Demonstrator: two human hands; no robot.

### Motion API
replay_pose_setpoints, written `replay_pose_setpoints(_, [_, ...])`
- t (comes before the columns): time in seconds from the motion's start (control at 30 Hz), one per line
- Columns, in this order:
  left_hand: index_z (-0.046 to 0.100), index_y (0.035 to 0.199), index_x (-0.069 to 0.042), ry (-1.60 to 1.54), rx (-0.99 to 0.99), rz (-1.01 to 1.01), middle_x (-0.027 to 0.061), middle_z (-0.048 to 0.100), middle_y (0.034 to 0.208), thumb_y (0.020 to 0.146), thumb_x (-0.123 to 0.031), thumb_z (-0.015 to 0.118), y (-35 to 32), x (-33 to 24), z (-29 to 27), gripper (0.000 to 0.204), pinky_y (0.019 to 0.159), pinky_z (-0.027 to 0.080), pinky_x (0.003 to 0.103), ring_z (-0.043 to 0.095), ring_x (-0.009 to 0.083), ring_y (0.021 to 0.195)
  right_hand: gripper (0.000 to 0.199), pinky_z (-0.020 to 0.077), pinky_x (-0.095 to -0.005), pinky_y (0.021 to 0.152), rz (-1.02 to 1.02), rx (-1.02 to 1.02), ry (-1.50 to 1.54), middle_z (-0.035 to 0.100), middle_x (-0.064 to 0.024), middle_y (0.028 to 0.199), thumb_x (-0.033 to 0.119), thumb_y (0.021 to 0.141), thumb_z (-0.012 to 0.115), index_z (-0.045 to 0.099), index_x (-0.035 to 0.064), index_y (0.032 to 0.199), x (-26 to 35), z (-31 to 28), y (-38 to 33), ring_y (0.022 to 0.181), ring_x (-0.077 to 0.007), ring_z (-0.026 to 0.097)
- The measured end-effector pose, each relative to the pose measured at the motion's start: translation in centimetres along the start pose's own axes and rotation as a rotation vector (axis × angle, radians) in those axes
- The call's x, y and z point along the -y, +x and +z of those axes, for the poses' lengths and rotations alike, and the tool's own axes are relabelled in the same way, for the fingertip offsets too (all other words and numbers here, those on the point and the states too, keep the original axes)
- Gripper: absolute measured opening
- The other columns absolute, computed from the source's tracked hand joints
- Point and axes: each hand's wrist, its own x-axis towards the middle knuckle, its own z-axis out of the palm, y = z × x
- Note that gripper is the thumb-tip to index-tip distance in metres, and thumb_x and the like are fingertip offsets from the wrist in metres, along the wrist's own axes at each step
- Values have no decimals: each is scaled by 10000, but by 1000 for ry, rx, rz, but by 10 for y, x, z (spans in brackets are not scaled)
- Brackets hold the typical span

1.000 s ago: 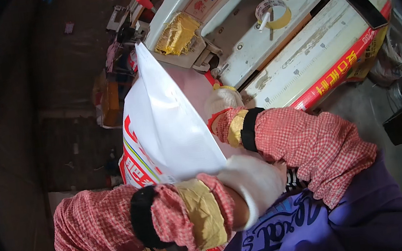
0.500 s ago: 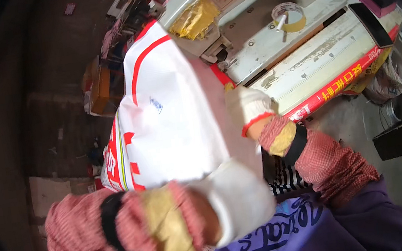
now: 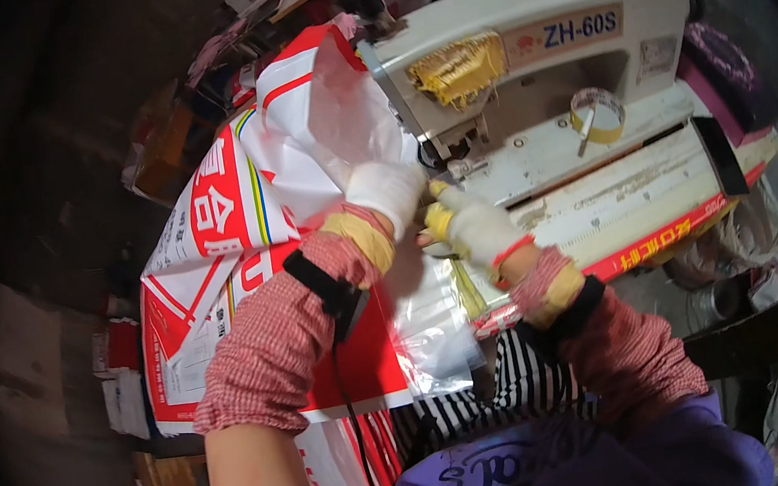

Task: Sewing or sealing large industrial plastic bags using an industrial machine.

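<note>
A large white-and-red printed woven sack [image 3: 228, 195] lies spread to the left of a pale sewing machine [image 3: 566, 27]. My left hand [image 3: 388, 194], in a white glove, is closed over the sack's edge beside the machine's needle area; its fingertips are hidden. Close by, my right hand [image 3: 476, 223], in a white glove with yellow fingertips, curls its fingers around the top of a clear plastic liner [image 3: 434, 335]. The liner hangs down toward my lap. Both hands almost meet in front of the machine's head, and checked red sleeves cover my forearms.
A tape roll [image 3: 599, 115] with a white stick across it sits on the machine bed. Yellow cloth [image 3: 457, 71] is wrapped on the machine's head. A red-and-yellow printed strip [image 3: 652, 245] runs along the front edge. A purple box [image 3: 724, 80] stands at the right.
My left hand has moved up and away from me, to beside the right hand. The sack has folded and turned, exposing its red print and the clear liner. My view has shifted too.
</note>
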Motion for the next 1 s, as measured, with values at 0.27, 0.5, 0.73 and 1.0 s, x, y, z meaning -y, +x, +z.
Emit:
replay_pose_setpoints(0.27, [614,675,-120,236,-206,204,58,613,713,635,-129,572,-153,61,-61,59,745,482,357,601,222,779,534,336,-397,927,-361,-192,-1593,374,-159,1264,265,682,626,476,77,1159,25,63,30,1159,-305,369])
replay_pose_setpoints(0.5, [562,990,-33,-33,-1261,-379,122,550,1045,726,-22,613,-298,113,-12,269,810,431,343,543,239,947,194,478,-425,627,-309,110,-1722,631,-138,827,156,725,496,656,91,812,31,152,50,769,-315,600])
replay_pose_setpoints(0.73, [432,1164,-26,-2539,-768,-567,100,535,1096,835,-555,394,-357,44,141,624,774,473,318,580,213,891,481,487,-349,574,139,832,-682,609,-160,757,462,816,514,564,19,995,-37,212,-40,644,-198,599])
replay_pose_setpoints(1.0, [510,1080,52,-2272,-1033,-847,106,590,996,889,-203,434,-398,29,188,327,817,435,274,561,171,909,546,431,-380,870,521,908,99,513,-162,1126,373,763,624,460,15,1141,-35,154,-71,1025,-278,521])
